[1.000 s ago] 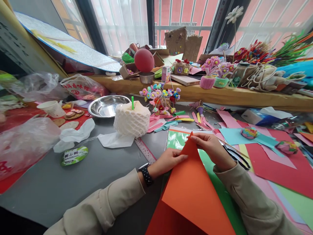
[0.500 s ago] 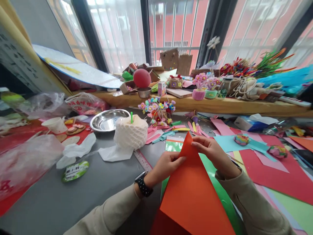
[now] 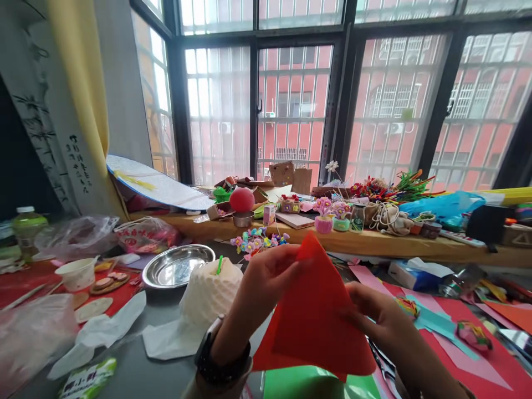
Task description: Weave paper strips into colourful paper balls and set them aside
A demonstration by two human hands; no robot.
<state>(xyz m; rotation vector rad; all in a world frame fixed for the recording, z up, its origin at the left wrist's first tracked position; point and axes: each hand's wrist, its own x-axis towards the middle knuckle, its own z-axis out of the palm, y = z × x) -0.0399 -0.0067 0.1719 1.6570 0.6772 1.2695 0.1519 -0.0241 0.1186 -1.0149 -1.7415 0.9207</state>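
Note:
Both my hands hold a folded orange-red paper triangle (image 3: pixel 316 310) raised off the table, its point upward. My left hand (image 3: pixel 266 280) pinches the paper's left edge near the tip; a black watch sits on that wrist. My right hand (image 3: pixel 376 321) grips the right edge lower down. A green sheet (image 3: pixel 307 385) lies on the table under the raised paper. Behind my left hand stands a white foam-netted round object (image 3: pixel 208 291) with a green stick in its top.
A steel bowl (image 3: pixel 177 266), paper cup (image 3: pixel 77 274), plastic bags (image 3: pixel 78 235) and tissue (image 3: pixel 100 330) lie on the left. Coloured paper sheets (image 3: pixel 465 343) cover the right. The wooden sill (image 3: pixel 374 244) holds a red ball (image 3: pixel 241 199), craft flowers and boxes before large windows.
The camera has tilted up, showing the windows. My hands have lifted the orange-red paper off the table toward me; the left hand now holds it higher, near the tip.

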